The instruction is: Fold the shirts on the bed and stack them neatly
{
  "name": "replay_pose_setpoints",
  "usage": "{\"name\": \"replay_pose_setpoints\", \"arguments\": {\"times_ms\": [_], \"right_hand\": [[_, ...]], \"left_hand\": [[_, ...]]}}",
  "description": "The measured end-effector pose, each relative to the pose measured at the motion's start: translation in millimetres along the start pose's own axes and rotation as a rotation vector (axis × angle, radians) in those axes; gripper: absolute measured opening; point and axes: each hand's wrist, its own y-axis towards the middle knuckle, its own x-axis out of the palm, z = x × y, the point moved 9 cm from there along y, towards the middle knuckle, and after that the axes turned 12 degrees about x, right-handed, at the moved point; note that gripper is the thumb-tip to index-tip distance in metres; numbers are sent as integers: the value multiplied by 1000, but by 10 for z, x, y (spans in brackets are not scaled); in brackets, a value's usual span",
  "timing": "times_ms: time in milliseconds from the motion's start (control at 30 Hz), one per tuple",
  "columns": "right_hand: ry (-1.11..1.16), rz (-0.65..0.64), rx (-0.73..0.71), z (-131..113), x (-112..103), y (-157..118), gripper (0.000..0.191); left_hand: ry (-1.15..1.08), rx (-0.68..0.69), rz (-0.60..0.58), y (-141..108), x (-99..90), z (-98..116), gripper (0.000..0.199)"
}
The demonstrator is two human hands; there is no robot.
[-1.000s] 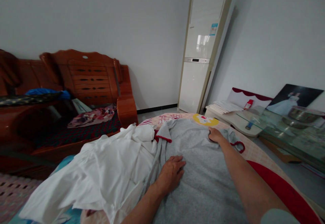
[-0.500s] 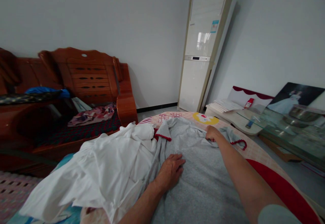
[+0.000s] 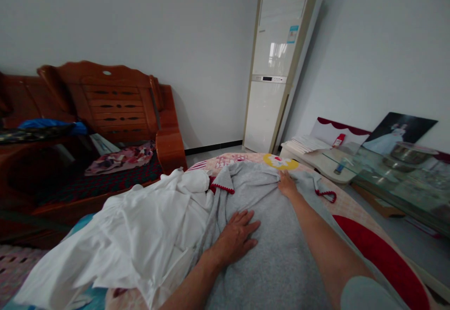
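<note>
A grey garment [image 3: 267,235] with red scalloped trim on its sleeve ends lies spread over a table. My left hand [image 3: 239,236] rests flat on its middle, fingers apart. Farther up, near the garment's top edge, my right hand [image 3: 287,184] lies on the fabric with its fingers stretched forward; small creases run leftward from it. One red-trimmed sleeve end [image 3: 326,195] points out to the right, the other [image 3: 224,182] is folded over at the left. A heap of white cloth [image 3: 140,235] adjoins the garment on the left.
The table's patterned cover [image 3: 239,158] has a large red patch [image 3: 379,254] at right. A wooden sofa [image 3: 116,108] stands at left, a tall white air conditioner [image 3: 270,66] behind. At right, a glass-topped table [image 3: 372,172] carries metal bowls [image 3: 413,154].
My right hand has loosened from a closed grip on the grey fabric to stretched fingers. The right part of the garment lies flatter. My left hand's fingers have spread; the view has shifted slightly.
</note>
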Motion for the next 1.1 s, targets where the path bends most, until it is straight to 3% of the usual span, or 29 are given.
{"name": "replay_pose_setpoints", "arguments": {"times_ms": [167, 400, 500, 667, 800, 1000, 1100], "right_hand": [[4, 87, -43, 236, -71, -272, 49], [-101, 146, 303, 1262, -371, -441, 33], [-127, 111, 397, 1525, -391, -430, 28], [-131, 56, 468, 1615, -320, -359, 26], [-135, 50, 432, 1591, -290, -328, 27], [-168, 67, 450, 1840, -410, -341, 34], [-181, 80, 401, 1808, -487, -459, 31]], "left_hand": [[24, 7, -53, 7, 54, -18, 60], [41, -28, -81, 30, 60, -37, 58], [47, -37, -84, 34, 62, -42, 58], [60, -20, -71, 25, 58, -42, 58], [61, -16, -68, 10, 63, -55, 59], [92, 12, -86, 9, 63, -43, 56], [112, 21, -105, 20, 65, -37, 55]]}}
